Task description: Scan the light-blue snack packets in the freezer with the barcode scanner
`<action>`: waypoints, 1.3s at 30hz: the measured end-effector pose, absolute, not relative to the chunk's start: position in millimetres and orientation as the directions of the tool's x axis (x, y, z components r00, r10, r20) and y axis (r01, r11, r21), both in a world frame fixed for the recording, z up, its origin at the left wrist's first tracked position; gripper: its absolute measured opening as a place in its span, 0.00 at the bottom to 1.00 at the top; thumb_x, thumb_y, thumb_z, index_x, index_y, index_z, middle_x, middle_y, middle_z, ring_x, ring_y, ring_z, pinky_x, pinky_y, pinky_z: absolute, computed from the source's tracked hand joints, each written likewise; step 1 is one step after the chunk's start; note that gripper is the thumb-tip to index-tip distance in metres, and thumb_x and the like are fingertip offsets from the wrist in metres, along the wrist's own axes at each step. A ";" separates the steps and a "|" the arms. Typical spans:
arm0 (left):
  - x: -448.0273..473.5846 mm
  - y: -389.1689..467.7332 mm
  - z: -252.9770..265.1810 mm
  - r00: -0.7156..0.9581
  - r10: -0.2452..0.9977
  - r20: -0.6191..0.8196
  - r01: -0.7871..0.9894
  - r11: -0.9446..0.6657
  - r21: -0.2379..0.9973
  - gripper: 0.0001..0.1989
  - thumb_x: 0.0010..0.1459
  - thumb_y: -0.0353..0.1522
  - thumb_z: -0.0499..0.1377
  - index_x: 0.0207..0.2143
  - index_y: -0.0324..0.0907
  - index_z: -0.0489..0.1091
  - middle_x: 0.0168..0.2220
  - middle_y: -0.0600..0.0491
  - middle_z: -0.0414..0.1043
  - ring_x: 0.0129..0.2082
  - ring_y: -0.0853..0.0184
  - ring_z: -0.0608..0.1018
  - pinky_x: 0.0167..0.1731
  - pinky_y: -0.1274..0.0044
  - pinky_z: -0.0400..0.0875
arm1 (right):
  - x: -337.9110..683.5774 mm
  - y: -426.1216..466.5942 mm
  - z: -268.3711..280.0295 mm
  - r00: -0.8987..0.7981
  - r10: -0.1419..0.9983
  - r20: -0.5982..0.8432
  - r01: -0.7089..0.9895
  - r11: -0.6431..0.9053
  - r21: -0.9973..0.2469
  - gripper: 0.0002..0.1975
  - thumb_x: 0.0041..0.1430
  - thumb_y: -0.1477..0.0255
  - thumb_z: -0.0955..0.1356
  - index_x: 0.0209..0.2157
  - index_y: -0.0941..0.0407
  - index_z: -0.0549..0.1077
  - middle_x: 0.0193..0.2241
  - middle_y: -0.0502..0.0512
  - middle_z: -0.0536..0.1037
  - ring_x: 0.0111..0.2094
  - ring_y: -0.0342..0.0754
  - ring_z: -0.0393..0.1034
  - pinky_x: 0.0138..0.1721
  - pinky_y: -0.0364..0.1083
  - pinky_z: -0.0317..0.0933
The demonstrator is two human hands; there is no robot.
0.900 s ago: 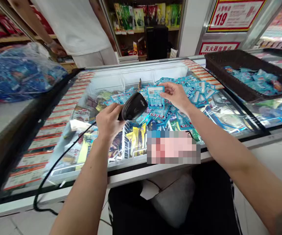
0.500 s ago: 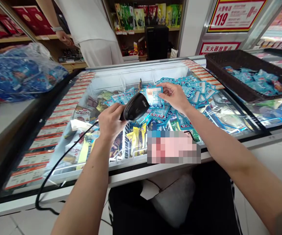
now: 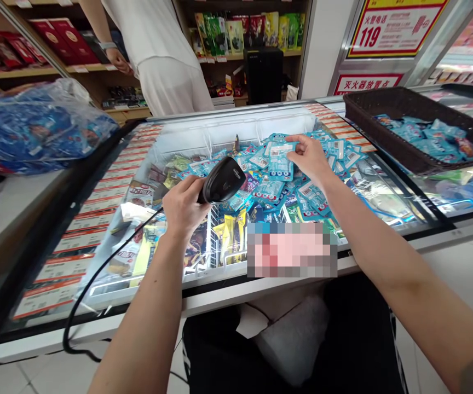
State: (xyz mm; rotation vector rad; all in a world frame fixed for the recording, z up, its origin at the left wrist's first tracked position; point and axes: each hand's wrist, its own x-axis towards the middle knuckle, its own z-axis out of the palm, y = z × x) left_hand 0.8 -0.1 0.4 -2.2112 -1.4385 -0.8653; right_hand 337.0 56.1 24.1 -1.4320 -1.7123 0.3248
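Over freezer lid [image 3: 109, 180], left hand [image 3: 183, 205] grips scanner [image 3: 223, 179], right hand [image 3: 311, 158] pinches packet [image 3: 280, 162]

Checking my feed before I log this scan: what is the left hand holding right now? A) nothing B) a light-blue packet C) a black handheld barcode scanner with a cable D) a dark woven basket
C: the left hand is closed around the handle of the black handheld barcode scanner, its cable trailing down over the freezer's edge, while the right hand holds a light-blue packet above the pile.
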 end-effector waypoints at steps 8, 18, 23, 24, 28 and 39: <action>-19.8 1.2 3.4 0.121 0.728 0.675 0.942 -0.299 0.155 0.08 0.54 0.37 0.62 0.35 0.44 0.73 0.34 0.51 0.74 0.35 0.64 0.76 0.31 0.75 0.60 | 342.9 47.6 20.0 0.024 0.841 0.541 0.949 0.150 -0.276 0.18 0.66 0.65 0.64 0.53 0.56 0.76 0.53 0.67 0.74 0.57 0.66 0.63 0.56 0.64 0.57; -29.9 3.1 2.0 0.050 0.721 0.691 0.967 -0.209 0.148 0.09 0.53 0.39 0.62 0.34 0.44 0.72 0.33 0.52 0.72 0.35 0.64 0.75 0.30 0.75 0.57 | 333.0 36.8 20.8 -0.202 0.857 0.475 0.913 0.339 -0.224 0.15 0.64 0.57 0.69 0.46 0.50 0.81 0.53 0.58 0.77 0.56 0.63 0.64 0.61 0.66 0.47; -35.3 1.6 2.7 0.013 0.734 0.679 0.963 -0.193 0.190 0.09 0.54 0.40 0.62 0.32 0.44 0.71 0.33 0.51 0.71 0.34 0.64 0.74 0.30 0.74 0.57 | 329.3 34.0 23.1 -0.206 0.844 0.496 0.885 0.377 -0.273 0.14 0.64 0.59 0.70 0.45 0.51 0.81 0.53 0.60 0.77 0.57 0.64 0.65 0.64 0.68 0.43; -36.7 1.5 2.7 0.012 0.736 0.677 0.960 -0.197 0.197 0.09 0.54 0.40 0.62 0.32 0.45 0.72 0.33 0.51 0.71 0.35 0.63 0.74 0.30 0.74 0.58 | 326.5 33.2 24.6 -0.212 0.838 0.502 0.873 0.393 -0.288 0.14 0.65 0.59 0.69 0.46 0.51 0.81 0.53 0.59 0.77 0.58 0.63 0.65 0.65 0.68 0.42; -41.1 0.4 4.1 -0.027 0.714 0.700 0.954 -0.190 0.231 0.10 0.52 0.41 0.63 0.33 0.45 0.72 0.33 0.52 0.70 0.35 0.63 0.74 0.32 0.74 0.60 | 309.4 32.3 33.5 -0.304 0.818 0.488 0.797 0.499 -0.340 0.14 0.69 0.63 0.65 0.47 0.51 0.80 0.53 0.58 0.78 0.57 0.61 0.68 0.65 0.66 0.47; -41.3 -2.4 8.5 -0.131 0.710 0.692 0.940 -0.133 0.314 0.13 0.53 0.43 0.64 0.34 0.44 0.73 0.34 0.50 0.72 0.36 0.61 0.75 0.33 0.74 0.60 | 229.0 76.6 35.8 -0.667 0.719 0.196 0.678 0.694 -0.242 0.22 0.71 0.70 0.61 0.63 0.56 0.69 0.64 0.59 0.69 0.62 0.58 0.66 0.62 0.58 0.59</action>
